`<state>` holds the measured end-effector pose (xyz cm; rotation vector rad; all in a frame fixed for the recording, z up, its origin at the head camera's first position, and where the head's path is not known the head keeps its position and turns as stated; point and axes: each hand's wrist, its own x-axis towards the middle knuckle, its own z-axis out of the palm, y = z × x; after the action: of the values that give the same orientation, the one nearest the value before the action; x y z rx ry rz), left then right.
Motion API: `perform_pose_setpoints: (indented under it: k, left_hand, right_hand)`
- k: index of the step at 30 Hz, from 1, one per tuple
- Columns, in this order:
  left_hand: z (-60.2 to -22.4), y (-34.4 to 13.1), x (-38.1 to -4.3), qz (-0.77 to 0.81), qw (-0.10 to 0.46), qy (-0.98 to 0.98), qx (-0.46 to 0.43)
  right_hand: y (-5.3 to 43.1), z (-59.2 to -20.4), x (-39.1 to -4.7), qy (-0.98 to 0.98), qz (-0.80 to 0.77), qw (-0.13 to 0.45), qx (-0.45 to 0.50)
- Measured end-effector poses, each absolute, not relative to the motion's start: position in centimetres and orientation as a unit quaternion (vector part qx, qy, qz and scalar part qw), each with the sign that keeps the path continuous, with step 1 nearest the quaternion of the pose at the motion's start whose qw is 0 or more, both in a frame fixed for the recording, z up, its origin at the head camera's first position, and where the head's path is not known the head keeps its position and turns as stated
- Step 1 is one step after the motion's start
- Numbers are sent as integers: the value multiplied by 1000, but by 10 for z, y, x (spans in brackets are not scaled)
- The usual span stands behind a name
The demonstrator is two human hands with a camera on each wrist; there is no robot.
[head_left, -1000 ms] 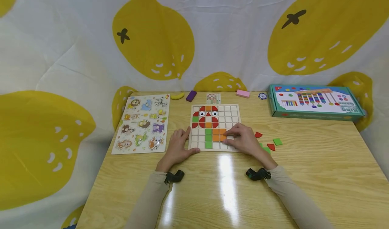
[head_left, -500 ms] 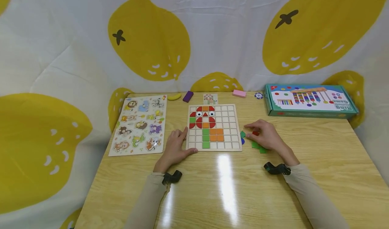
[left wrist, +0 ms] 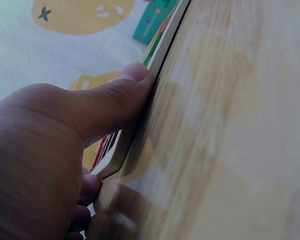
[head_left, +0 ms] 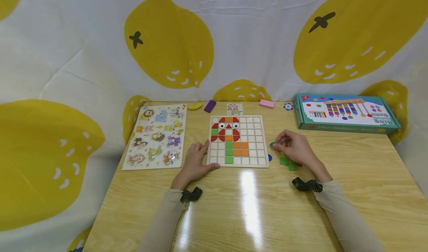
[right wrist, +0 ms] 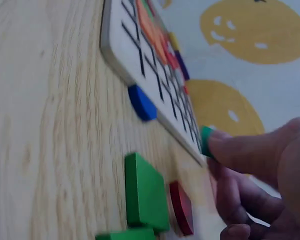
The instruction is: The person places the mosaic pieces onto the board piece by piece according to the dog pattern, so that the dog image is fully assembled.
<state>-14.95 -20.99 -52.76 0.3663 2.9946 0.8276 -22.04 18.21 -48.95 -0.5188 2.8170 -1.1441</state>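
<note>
A wooden grid board holds red, orange and green flat pieces and two round eye pieces. My left hand rests at its lower left corner, thumb along the front edge and index finger against the left side. In the left wrist view the thumb presses the board's edge. Off the board's right side, my right hand pinches a small dark green piece between thumb and fingers, raised above the table. Green square pieces and a red piece lie below this hand. A blue piece touches or nearly touches the board's right edge.
An animal puzzle board lies at left. Behind the grid board are a picture card, a purple block, a yellow banana-shaped piece, a pink block and a blue-white chip. A boxed game stands back right.
My right hand has left the orange squares, moved right off the board and picked up a dark green piece from beside it. The left hand has stayed at the corner.
</note>
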Motion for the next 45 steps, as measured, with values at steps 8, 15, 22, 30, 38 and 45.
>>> perform_pose_setpoints:
  k: [8,15,22,30,38,45]
  left_hand:
    - [-526,-212,-149,264,16,958,106]
    - [-524,-210,-149,265,21,957,116]
    - [-523,-208,-150,267,21,956,119]
    - [-525,-209,-150,268,19,957,114]
    - [-524,-208,-150,269,18,956,113]
    - [-524,-209,-149,268,19,957,114]
  right_hand:
    - [150,-495,-219,859,-492,-35,-135]
    - [120,-509,-218,882,-436,-57,-173]
    - [113,-508,-217,895,-404,-41,-185]
    - [106,-501,-216,905,-375,-27,-201]
    - [115,-491,-212,909,-361,-34,-207]
    - [175,-481,-198,916,-342,11,-210]
